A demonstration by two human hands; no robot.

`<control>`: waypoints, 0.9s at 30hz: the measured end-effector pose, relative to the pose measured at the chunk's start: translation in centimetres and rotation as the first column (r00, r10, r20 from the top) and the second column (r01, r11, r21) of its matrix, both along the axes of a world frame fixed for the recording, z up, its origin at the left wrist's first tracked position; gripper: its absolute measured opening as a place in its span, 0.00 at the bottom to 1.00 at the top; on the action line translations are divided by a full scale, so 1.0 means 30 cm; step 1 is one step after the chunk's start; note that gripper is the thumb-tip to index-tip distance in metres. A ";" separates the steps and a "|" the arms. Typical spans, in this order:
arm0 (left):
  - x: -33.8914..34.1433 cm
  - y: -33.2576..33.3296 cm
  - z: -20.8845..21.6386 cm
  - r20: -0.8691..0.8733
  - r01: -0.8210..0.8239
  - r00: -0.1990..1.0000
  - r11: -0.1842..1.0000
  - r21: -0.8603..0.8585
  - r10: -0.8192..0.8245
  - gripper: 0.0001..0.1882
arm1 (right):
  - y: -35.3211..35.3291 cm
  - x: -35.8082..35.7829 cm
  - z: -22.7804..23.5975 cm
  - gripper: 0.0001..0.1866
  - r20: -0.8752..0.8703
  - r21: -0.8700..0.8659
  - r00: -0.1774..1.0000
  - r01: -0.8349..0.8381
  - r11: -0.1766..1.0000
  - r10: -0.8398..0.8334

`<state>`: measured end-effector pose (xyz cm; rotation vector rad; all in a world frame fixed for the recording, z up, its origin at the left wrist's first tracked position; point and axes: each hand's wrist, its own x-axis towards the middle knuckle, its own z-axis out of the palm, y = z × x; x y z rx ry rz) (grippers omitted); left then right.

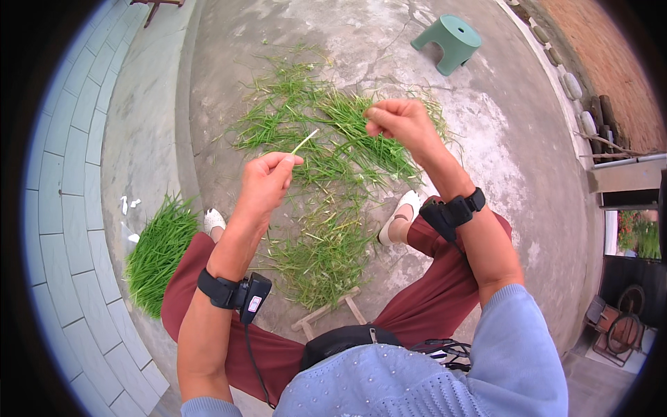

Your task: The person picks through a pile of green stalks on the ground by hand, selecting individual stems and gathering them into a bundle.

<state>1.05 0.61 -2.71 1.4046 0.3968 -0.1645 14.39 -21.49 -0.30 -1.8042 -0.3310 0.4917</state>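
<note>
My left hand (267, 182) is closed in a pinch on a chive stalk (303, 142), whose pale white end points up and to the right. Higher up on the right, my right hand (401, 121) has its thumb and fingertips pressed together; whatever they may hold is too small to make out. Beneath the right hand lies a bundle of long green chives (354, 118) on the ground. Loose, messy blades and yellowish trimmings (323, 254) spread between my feet. A neat, thick pile of chives (161, 254) rests at the left beside my knee.
A green plastic stool (448, 42) stands on the concrete floor (507, 167) at the far right. White scraps (132, 238) lie near the chive pile. Grey tiles (66, 229) run along the left. A wooden frame piece (326, 311) shows between my legs. Stones (571, 85) line the right edge.
</note>
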 end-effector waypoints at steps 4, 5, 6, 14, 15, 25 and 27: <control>0.021 -0.032 -0.006 0.054 -0.072 0.996 0.996 0.056 0.069 0.11 | 0.065 -0.082 -0.081 0.16 0.456 -0.220 0.776 -0.376 0.900 0.435; 0.029 -0.045 -0.007 0.046 -0.088 0.995 0.992 0.088 0.084 0.12 | 0.086 -0.094 -0.096 0.18 0.405 -0.274 0.824 -0.304 0.913 0.396; 0.039 -0.057 -0.009 0.068 -0.103 0.993 0.984 0.143 0.094 0.12 | 0.107 -0.108 -0.105 0.18 0.180 -0.014 0.941 -0.289 0.957 0.286; 0.063 -0.137 -0.047 0.250 -0.017 0.968 0.981 0.192 -0.032 0.10 | 0.141 -0.129 -0.072 0.11 0.024 0.249 1.000 -0.018 0.968 0.012; 0.069 -0.139 -0.058 0.261 -0.014 0.965 0.980 0.198 -0.039 0.10 | 0.132 -0.125 -0.076 0.11 0.066 0.242 0.998 -0.021 0.970 0.006; 0.085 -0.198 -0.047 0.254 0.026 0.963 0.973 0.227 -0.085 0.11 | 0.082 -0.122 -0.095 0.11 0.543 -0.161 0.830 -0.047 0.986 0.128; 0.092 -0.215 -0.033 0.230 0.047 0.968 0.972 0.231 -0.102 0.11 | 0.065 -0.122 -0.095 0.08 0.586 -0.248 0.789 -0.043 0.968 0.185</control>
